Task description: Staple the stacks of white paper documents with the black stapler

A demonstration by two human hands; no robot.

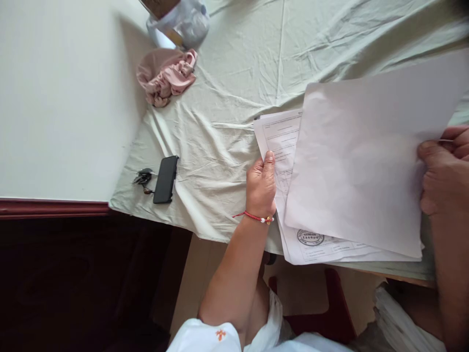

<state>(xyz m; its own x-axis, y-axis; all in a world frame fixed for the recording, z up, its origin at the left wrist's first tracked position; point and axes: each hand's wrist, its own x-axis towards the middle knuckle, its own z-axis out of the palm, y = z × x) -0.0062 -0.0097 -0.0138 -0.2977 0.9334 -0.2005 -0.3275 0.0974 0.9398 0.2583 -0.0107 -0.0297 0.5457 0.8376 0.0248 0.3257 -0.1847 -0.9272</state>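
Observation:
My left hand [261, 185] grips the left edge of a stack of printed papers [282, 146] lying near the front edge of a table covered by a pale green cloth [234, 78]. A round stamp shows on the lowest sheet [309, 238]. My right hand [441, 168] pinches the right edge of a blank white sheet [362, 161], lifted a little above the stack and covering most of it. A red string bracelet is on my left wrist.
A black phone [166, 179] and a bunch of keys [143, 177] lie at the cloth's left edge. A pink crumpled cloth [166, 76] and a clear plastic bag [183, 22] sit at the back left, by a white wall [62, 98]. A red stool [330, 313] stands below.

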